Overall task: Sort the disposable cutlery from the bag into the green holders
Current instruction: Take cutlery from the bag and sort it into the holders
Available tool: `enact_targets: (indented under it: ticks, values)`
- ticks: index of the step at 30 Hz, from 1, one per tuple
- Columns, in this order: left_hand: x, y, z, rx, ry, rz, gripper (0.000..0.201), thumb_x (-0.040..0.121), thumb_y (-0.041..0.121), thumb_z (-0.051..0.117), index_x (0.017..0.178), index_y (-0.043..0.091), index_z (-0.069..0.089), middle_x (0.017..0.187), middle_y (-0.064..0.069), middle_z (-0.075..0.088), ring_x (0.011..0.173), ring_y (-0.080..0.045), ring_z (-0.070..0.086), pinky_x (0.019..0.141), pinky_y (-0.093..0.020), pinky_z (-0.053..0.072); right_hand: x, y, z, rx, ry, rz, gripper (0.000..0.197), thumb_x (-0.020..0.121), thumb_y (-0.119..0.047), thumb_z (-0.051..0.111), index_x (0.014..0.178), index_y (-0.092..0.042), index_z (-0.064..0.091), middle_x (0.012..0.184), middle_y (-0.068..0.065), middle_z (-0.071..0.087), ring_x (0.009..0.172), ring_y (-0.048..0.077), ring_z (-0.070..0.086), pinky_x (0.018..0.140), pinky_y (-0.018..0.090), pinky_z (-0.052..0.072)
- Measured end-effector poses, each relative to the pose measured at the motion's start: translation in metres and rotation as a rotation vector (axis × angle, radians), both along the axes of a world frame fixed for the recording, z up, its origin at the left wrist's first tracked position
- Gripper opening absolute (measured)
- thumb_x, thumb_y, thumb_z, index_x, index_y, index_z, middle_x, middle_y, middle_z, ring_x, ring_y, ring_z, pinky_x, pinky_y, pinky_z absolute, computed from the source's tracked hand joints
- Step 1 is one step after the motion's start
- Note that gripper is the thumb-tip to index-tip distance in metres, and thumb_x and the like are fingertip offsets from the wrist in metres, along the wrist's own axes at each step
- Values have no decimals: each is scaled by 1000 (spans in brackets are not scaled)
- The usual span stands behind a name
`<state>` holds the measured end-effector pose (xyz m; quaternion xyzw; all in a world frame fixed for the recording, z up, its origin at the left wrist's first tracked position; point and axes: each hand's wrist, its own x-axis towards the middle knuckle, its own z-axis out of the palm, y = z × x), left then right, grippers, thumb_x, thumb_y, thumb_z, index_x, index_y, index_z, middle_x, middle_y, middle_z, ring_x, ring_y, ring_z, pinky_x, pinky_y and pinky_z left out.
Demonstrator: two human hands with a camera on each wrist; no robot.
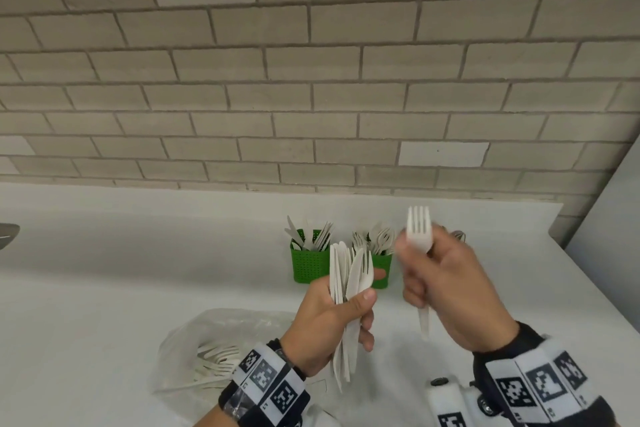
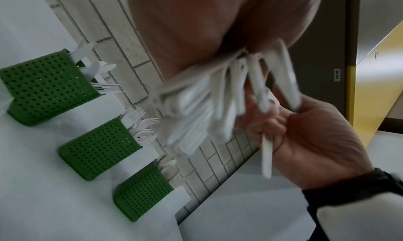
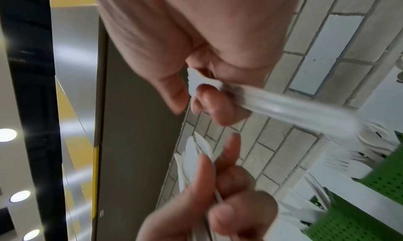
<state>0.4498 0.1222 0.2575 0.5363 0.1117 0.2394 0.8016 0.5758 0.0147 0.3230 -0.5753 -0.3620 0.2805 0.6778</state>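
The right hand [image 1: 446, 291] is closed around the handle of one white disposable plastic fork [image 1: 419, 232], with the tines pointing up. The left hand [image 1: 332, 322] is clamped on a mixed bundle of white plastic cutlery [image 1: 348, 284], in which at least one serrated knife and one fork can be seen. The two hands are near each other but do not touch.

Three green perforated plastic holders stand in a row by the brick wall: the knife holder [image 2: 48, 84], the fork holder [image 2: 100, 148] and the spoon holder [image 2: 144, 191]. I think the step now is to bring the single fork to the fork holder. It is better to lower it with the handle first, so that the tines stay up like the others, and to let it go only when it is inside the rim. The bundle should stay tightly held, because the thin pieces can easily slip out.

More pieces lie in the clear plastic bag [image 1: 194, 350] on the white counter [image 1: 138, 270], so much sorting remains.
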Motion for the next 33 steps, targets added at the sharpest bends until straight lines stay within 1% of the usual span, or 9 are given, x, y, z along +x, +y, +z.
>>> enact_targets:
  ticks: [2, 5, 11, 14, 18, 21, 25, 31, 33]
  values:
    - [1, 0, 0, 36, -18, -3, 14, 87, 10, 65, 101, 8, 69, 71, -7, 54, 55, -19, 50, 46, -29, 49, -7, 0, -9, -129, -120, 92, 7, 88, -10, 69, 86, -8, 62, 64, 7, 51, 49, 15, 43, 47, 24, 35]
    - [2, 1, 0, 107, -5, -12, 16, 89, 14, 64, 99, 2, 65, 67, -12, 56, 52, -20, 54, 47, -30, 49, -13, 2, -20, -177, -215, 70, 19, 85, -10, 73, 73, -3, 58, 57, 3, 58, 46, 6, 52, 51, 14, 39]
    - [-3, 4, -2, 110, 7, -26, 22, 88, 9, 65, 108, 0, 63, 70, -13, 62, 55, -23, 61, 52, -30, 54, -8, 6, -29, -207, -97, 18, 12, 90, -10, 66, 80, -3, 65, 60, -3, 53, 47, 13, 38, 46, 24, 34]
    - [-3, 6, -2, 111, 30, 11, 27, 88, 13, 64, 109, -4, 59, 63, -18, 59, 51, -24, 62, 53, -30, 53, -6, 10, -30, -209, -107, 17, 13, 90, -10, 66, 82, 0, 64, 62, 2, 52, 47, 13, 36, 45, 23, 33]
    - [-3, 6, -1, 68, 39, 10, 18, 89, 16, 65, 102, 3, 64, 63, -20, 60, 51, -28, 63, 53, -33, 55, -7, 13, -31, -200, -125, 14, 14, 93, -11, 61, 81, -7, 66, 55, -7, 50, 46, 9, 37, 46, 22, 34]
    - [-2, 8, -1, -11, 43, 2, 32, 87, 16, 66, 112, -3, 63, 69, -21, 60, 59, -32, 64, 56, -41, 59, -4, 17, -32, -139, -76, -60, 21, 100, -12, 51, 83, -8, 63, 56, -4, 52, 52, 15, 42, 51, 27, 37]
    - [-4, 12, -2, -39, 57, 2, 32, 86, 13, 67, 111, -7, 63, 78, -19, 57, 70, -33, 64, 53, -43, 59, 6, 18, -17, 47, 81, -147, 20, 105, -12, 35, 102, 0, 51, 78, 13, 70, 73, 33, 68, 69, 42, 57]
    - [-2, 7, -4, -61, 66, -64, 33, 90, 17, 64, 111, -8, 60, 101, -15, 67, 70, -36, 63, 54, -45, 59, 1, 19, -9, 84, 128, -34, 15, 105, -13, 34, 99, -6, 47, 72, 15, 58, 63, 35, 59, 64, 53, 56]
    - [-2, 8, -4, -83, 68, -63, 34, 90, 17, 64, 111, -9, 59, 94, -16, 63, 75, -39, 65, 57, -48, 59, -1, 22, -11, 84, 105, -41, 16, 105, -13, 35, 97, -8, 48, 71, 14, 55, 61, 34, 54, 66, 53, 55]
